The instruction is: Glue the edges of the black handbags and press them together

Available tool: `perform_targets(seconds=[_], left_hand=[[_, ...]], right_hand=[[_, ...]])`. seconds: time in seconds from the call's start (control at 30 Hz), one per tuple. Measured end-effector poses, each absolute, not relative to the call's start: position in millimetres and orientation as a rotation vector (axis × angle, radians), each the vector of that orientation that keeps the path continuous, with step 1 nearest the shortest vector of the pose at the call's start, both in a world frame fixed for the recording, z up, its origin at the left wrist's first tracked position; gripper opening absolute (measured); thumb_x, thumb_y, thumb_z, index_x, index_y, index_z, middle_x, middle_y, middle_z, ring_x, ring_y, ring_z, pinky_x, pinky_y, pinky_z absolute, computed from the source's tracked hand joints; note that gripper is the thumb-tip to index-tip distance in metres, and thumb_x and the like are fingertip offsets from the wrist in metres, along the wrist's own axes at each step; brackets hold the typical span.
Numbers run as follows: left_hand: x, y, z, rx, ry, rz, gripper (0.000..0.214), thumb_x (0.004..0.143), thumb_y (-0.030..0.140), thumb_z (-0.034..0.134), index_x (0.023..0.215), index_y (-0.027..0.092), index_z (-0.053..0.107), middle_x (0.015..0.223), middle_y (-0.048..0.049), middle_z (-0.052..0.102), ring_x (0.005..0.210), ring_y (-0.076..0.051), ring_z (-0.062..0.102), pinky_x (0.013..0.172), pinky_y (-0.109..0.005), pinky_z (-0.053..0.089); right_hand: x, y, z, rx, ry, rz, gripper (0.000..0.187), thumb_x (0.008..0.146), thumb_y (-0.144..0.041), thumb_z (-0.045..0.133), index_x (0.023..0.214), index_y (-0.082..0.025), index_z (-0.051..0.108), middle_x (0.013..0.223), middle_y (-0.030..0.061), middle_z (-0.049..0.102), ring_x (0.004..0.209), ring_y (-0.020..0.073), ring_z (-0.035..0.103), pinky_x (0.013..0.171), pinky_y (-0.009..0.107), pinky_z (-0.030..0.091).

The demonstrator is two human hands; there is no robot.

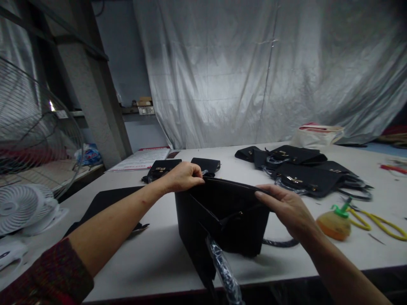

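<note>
A black handbag (197, 224) stands upright and open on the white table (152, 258) right in front of me. My left hand (182, 177) is closed on the bag's far top rim at its left corner. My right hand (288, 207) grips the top rim at the right side, thumb laid along the edge. A plastic-wrapped handle (224, 271) hangs down from the bag's near side, and another handle (280, 242) lies on the table behind it at the right.
More black bags (302, 169) lie piled at the back right, small black pieces (162, 167) at the back centre. Yellow-handled scissors (378, 220) and an orange bottle with a green cap (333, 222) lie to the right. Fans (25, 169) stand at the left. A grey sheet hangs behind.
</note>
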State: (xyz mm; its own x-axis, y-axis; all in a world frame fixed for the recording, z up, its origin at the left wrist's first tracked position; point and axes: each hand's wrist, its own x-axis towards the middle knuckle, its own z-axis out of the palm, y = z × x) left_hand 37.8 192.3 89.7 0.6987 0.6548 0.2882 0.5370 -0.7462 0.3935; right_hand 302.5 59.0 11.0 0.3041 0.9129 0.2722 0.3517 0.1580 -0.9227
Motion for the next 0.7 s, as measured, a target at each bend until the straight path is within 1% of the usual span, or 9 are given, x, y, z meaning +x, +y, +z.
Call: perform_targets(seconds=[0.13, 0.2, 0.37, 0.43, 0.53, 0.63, 0.7], left_hand=[[40, 190, 86, 2.671, 0.997, 0.699, 0.011, 0.074, 0.024, 0.066, 0.07, 0.014, 0.069, 0.066, -0.0004, 0.065, 0.063, -0.012, 0.056, 0.059, -0.022, 0.037], [41, 190, 84, 2.685, 1.019, 0.732, 0.012, 0.074, 0.024, 0.065, 0.068, 0.014, 0.068, 0.065, -0.0004, 0.065, 0.062, -0.011, 0.056, 0.058, -0.021, 0.037], [42, 192, 81, 2.706, 1.063, 0.771, 0.013, 0.074, 0.025, 0.063, 0.066, 0.015, 0.067, 0.063, -0.0003, 0.064, 0.06, -0.012, 0.055, 0.056, -0.021, 0.036], [42, 191, 81, 2.708, 1.077, 0.775, 0.013, 0.073, 0.024, 0.062, 0.066, 0.015, 0.067, 0.063, -0.0004, 0.064, 0.06, -0.012, 0.055, 0.056, -0.022, 0.036], [43, 189, 82, 2.718, 1.078, 0.788, 0.013, 0.073, 0.023, 0.06, 0.065, 0.016, 0.067, 0.063, -0.0004, 0.064, 0.06, -0.012, 0.056, 0.057, -0.022, 0.036], [44, 187, 83, 2.733, 1.11, 0.809, 0.014, 0.072, 0.023, 0.059, 0.063, 0.016, 0.066, 0.063, -0.0003, 0.064, 0.06, -0.012, 0.056, 0.057, -0.023, 0.036], [44, 187, 83, 2.734, 1.143, 0.819, 0.014, 0.072, 0.022, 0.059, 0.062, 0.016, 0.067, 0.063, -0.0002, 0.065, 0.06, -0.012, 0.057, 0.058, -0.023, 0.036]], right_hand=[[305, 74, 12, -1.496, -1.289, 0.46, 0.035, 0.071, -0.049, 0.065, 0.09, -0.019, 0.07, 0.08, 0.0024, 0.069, 0.074, 0.0194, 0.06, 0.064, 0.028, 0.043], [306, 82, 13, -1.5, -1.289, 0.456, 0.037, 0.07, -0.049, 0.066, 0.09, -0.019, 0.071, 0.077, 0.0016, 0.069, 0.072, 0.0189, 0.06, 0.063, 0.028, 0.043], [306, 98, 14, -1.447, -1.25, 0.507, 0.042, 0.064, -0.05, 0.071, 0.09, -0.018, 0.072, 0.076, 0.002, 0.069, 0.074, 0.0202, 0.061, 0.066, 0.029, 0.043], [307, 102, 13, -1.436, -1.249, 0.525, 0.039, 0.063, -0.049, 0.071, 0.087, -0.018, 0.072, 0.074, 0.0014, 0.068, 0.071, 0.0188, 0.06, 0.064, 0.028, 0.043], [308, 107, 11, -1.433, -1.252, 0.534, 0.032, 0.065, -0.046, 0.069, 0.08, -0.018, 0.069, 0.068, -0.0002, 0.064, 0.064, 0.0159, 0.056, 0.057, 0.026, 0.04], [307, 108, 15, -1.457, -1.264, 0.503, 0.026, 0.066, -0.044, 0.067, 0.072, -0.018, 0.066, 0.058, -0.0022, 0.058, 0.055, 0.0134, 0.05, 0.051, 0.025, 0.034], [304, 106, 23, -1.506, -1.323, 0.443, 0.024, 0.066, -0.042, 0.068, 0.07, -0.019, 0.066, 0.053, -0.0036, 0.054, 0.051, 0.0124, 0.046, 0.049, 0.025, 0.031]])
